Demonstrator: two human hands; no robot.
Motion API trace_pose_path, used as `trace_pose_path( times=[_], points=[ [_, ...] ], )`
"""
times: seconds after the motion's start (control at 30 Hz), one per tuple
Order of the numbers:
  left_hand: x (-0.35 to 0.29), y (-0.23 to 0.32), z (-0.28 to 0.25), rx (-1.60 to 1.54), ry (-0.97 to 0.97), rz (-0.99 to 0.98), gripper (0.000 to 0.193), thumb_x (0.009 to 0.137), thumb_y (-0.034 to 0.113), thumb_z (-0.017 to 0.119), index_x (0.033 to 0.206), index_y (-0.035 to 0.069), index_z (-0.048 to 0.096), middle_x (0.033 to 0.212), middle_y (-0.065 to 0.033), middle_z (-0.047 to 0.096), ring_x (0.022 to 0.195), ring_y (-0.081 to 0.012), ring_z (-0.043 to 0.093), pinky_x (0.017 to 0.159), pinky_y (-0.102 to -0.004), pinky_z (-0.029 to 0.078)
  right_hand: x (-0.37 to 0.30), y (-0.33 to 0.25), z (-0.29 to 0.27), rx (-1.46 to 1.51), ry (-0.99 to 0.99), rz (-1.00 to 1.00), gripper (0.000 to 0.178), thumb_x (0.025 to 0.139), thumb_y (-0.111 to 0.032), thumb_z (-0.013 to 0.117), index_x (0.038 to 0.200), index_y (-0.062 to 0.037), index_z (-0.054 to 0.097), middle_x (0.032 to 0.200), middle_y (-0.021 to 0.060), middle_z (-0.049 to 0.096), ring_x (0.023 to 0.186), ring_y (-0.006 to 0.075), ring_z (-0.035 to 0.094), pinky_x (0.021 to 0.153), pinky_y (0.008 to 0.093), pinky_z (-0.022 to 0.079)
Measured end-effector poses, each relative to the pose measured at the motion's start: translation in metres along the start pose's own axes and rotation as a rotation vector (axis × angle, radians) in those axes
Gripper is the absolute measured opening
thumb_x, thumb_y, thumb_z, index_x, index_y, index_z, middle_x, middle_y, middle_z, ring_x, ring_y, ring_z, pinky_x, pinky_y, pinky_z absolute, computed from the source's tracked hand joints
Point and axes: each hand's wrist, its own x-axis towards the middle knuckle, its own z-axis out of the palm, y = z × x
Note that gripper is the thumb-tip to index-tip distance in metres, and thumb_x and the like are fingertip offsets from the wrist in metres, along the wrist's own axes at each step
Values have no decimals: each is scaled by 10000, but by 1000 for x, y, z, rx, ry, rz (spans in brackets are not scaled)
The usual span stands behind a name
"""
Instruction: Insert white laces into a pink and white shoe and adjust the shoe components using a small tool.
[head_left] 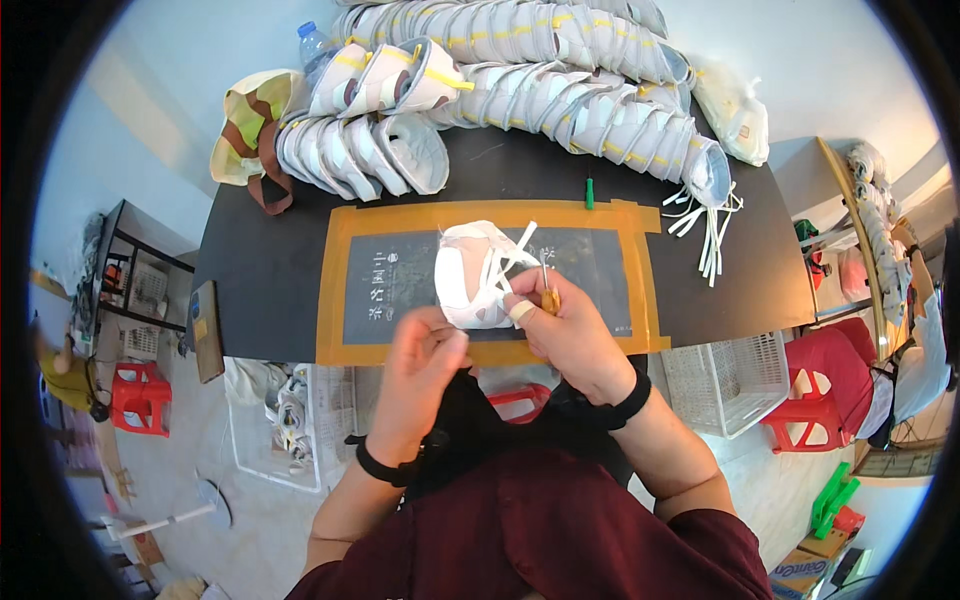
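Note:
In front of me a white and beige shoe upper rests on a dark mat, with white laces crossing its front and a loose end sticking up. My right hand is at the upper's right side, its fingers closed round an awl with a yellowish handle and thin metal shaft pointing away from me. A pale wrap covers part of its thumb. By the upper's near left edge is my left hand, fingers bent and blurred; whether they pinch anything is unclear.
Yellow-brown tape frames the mat on the black table. Long rows of nested shoe uppers fill the far side. A green-handled tool lies beyond the mat, a bundle of white laces at right. White baskets stand below the edge.

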Motion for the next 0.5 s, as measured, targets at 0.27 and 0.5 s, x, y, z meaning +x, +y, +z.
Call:
trace_pose_path(
  times=[0.27,0.5],
  points=[
    [1,-1,1,87,-85,39,136,943,131,649,1019,19,629,928,7,591,789,-64,556,693,-243,492,0,-7,2,60,-51,41,116,958,-120,611,1041,-39,603,856,-16,592,667,53,512,505,238,433],
    [-3,2,12,-54,-80,-85,228,957,139,626,1164,42,622,1002,4,637,838,-61,568,687,-228,479,2,14,8,102,3,-113,85,950,-124,635,1004,-63,613,855,-50,601,616,-1,431,504,180,313]
  ],
)
